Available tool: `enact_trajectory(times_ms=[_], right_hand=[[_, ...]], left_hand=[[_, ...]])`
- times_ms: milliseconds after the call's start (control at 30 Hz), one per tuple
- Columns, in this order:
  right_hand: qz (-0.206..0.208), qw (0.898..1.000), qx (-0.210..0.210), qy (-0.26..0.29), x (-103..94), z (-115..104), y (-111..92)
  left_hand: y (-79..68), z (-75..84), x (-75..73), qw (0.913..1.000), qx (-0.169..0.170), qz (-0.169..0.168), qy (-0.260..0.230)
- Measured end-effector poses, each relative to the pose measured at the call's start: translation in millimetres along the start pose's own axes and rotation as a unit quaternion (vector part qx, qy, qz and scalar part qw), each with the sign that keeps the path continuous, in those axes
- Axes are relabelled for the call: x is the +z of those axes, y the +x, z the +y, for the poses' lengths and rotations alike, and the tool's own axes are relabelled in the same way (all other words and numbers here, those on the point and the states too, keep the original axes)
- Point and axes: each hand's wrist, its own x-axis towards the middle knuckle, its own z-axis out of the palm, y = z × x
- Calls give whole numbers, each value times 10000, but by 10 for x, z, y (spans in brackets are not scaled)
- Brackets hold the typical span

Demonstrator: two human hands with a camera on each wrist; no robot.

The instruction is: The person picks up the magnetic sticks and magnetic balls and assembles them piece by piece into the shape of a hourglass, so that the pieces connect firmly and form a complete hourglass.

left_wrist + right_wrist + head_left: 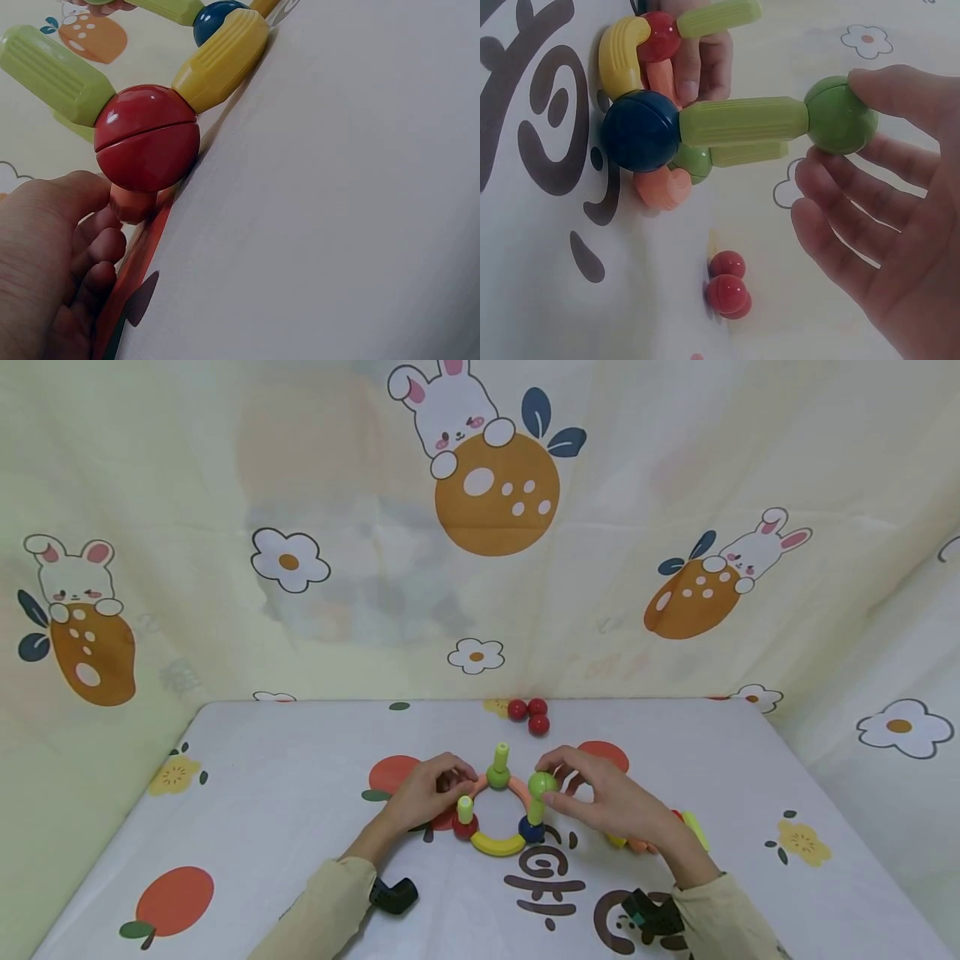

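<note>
A ring of toy balls and curved rods lies on the table. It joins a red ball [147, 139], a blue ball [641, 131], a far green ball [498, 777], a yellow curved rod [498, 845] and orange curved rods. From each ball rises a straight light-green rod. My left hand [431, 789] pinches the left orange curved rod [133, 204] beside the red ball. Between thumb and fingers, my right hand [600, 789] pinches another green ball [842, 115], which sits atop the straight rod [742, 121] on the blue ball.
Three loose red balls [537, 725] cluster at the table's back edge. Beyond my right wrist lie more pieces [696, 831], yellow, orange and green, partly hidden by the arm. A printed cloth covers the table [262, 827], and a rabbit-patterned curtain [337, 635] hangs behind it.
</note>
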Motion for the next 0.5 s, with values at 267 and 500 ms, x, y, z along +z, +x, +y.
enact_trajectory(times_ms=[267, 500], right_hand=[[-92, 9998, -21, 171, 9, 14, 0], [-134, 9987, -4, 485, 44, 79, -1]], left_hand=[[-16, 7, 2, 10000, -41, 13, 19], [-37, 14, -4, 9987, -184, -48, -469]])
